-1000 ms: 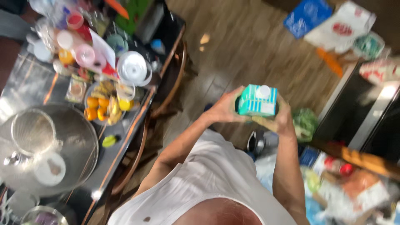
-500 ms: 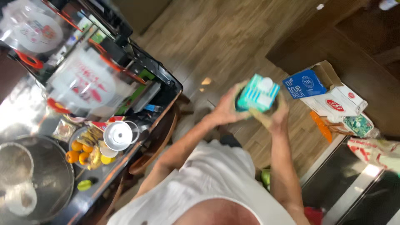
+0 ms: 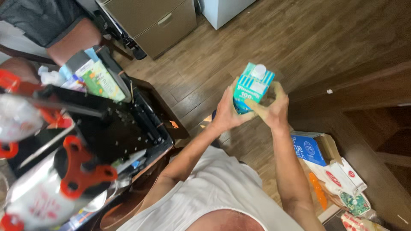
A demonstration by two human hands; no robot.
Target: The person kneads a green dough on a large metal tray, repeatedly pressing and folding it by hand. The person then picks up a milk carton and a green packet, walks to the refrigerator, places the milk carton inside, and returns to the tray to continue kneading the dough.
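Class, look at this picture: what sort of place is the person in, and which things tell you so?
Probably a home kitchen or dining area: wooden plank floor, a carton held in both hands, and food boxes on the floor.

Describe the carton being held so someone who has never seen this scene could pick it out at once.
Start at the wooden floor in the middle of the view, where two bare arms reach forward. Between the left hand and right hand sits a teal-and-white carton, tilted, with a white screw cap on top. The other boxes lie on the floor lower right; this one is held up.
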